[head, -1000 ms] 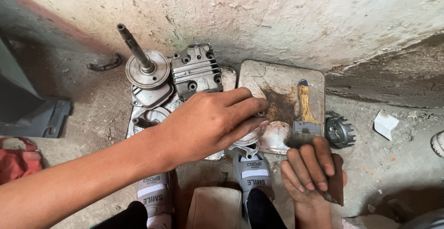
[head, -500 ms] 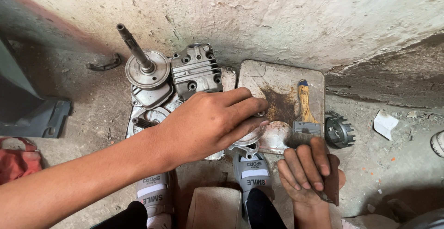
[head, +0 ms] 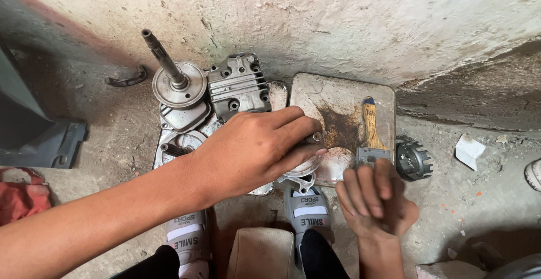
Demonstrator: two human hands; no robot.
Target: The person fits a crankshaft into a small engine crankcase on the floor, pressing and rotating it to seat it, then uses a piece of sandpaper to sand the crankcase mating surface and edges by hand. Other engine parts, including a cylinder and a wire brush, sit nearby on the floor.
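Head view: left hand fingers clamp a small metal part over the tray; right hand, fingers curled together, sits just near of the upright-lying brush.

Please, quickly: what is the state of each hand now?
Left hand: closed around a small metal part over the engine pieces.
Right hand: fingers curled, on the brush end; grip cannot be told.

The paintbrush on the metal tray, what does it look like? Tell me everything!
The paintbrush has a yellowish wooden-looking handle with a blue tip and a grey metal band near the bristles. It lies flat on the stained, rusty metal tray, handle pointing toward the wall. The right hand covers its bristle end, fingers curled over it.
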